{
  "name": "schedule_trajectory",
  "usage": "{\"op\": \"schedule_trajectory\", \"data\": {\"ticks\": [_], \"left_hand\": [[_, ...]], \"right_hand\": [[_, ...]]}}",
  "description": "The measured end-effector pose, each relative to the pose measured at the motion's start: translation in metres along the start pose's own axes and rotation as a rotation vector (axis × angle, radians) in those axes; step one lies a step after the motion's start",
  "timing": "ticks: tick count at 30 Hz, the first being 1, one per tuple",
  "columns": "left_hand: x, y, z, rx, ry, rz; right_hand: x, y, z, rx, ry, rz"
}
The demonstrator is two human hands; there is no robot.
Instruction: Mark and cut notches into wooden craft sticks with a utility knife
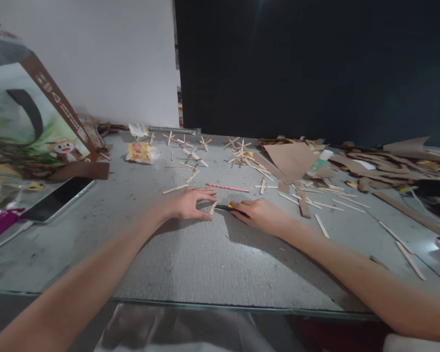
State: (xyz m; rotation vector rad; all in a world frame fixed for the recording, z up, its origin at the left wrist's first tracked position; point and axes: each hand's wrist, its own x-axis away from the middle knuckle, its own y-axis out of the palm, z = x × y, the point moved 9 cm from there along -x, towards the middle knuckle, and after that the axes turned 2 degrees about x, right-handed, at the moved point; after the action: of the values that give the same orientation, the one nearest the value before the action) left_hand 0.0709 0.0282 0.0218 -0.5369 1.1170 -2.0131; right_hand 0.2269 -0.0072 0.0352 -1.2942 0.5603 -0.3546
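Observation:
Near the middle of the table, my left hand (191, 203) pinches a short wooden craft stick (213, 208) between thumb and fingertips. My right hand (260, 213) is closed round a dark utility knife with a yellow part (230, 207). The knife's tip points left and meets the stick or lies right beside it; which one, I cannot tell. Just beyond both hands lies a pink striped pencil (227, 187). Another craft stick (175, 189) rests beyond my left hand, and two crossed sticks (263, 186) lie beyond my right.
Crossed sticks (193, 156) are scattered at the back. Loose sticks (328, 206), brown cardboard (291, 159) and a glue stick (319, 163) lie right. At left are a phone (58, 199), a large printed box (33, 112) and a small yellow packet (141, 152). The table's glass edge (205, 304) runs in front.

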Motion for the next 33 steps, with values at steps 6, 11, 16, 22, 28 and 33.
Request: {"op": "schedule_trajectory", "data": {"ticks": [6,11,16,22,28,33], "left_hand": [[0.000,-0.003,0.006,0.001,-0.010,0.011],[0.000,-0.004,0.008,0.017,-0.013,0.021],[0.000,-0.003,0.007,0.009,-0.014,0.012],[-0.001,-0.003,0.005,-0.026,0.018,0.023],[0.000,-0.002,0.012,-0.108,0.016,0.083],[0.000,0.001,0.008,-0.157,-0.040,0.068]], "right_hand": [[-0.005,-0.009,-0.009,0.136,-0.008,-0.103],[-0.007,-0.013,-0.013,0.156,-0.006,-0.158],[-0.008,-0.014,-0.013,0.112,-0.001,-0.161],[-0.010,-0.012,-0.013,0.095,0.043,-0.231],[-0.009,-0.013,-0.015,0.096,0.059,-0.232],[-0.006,-0.008,-0.013,0.081,0.069,-0.202]]}}
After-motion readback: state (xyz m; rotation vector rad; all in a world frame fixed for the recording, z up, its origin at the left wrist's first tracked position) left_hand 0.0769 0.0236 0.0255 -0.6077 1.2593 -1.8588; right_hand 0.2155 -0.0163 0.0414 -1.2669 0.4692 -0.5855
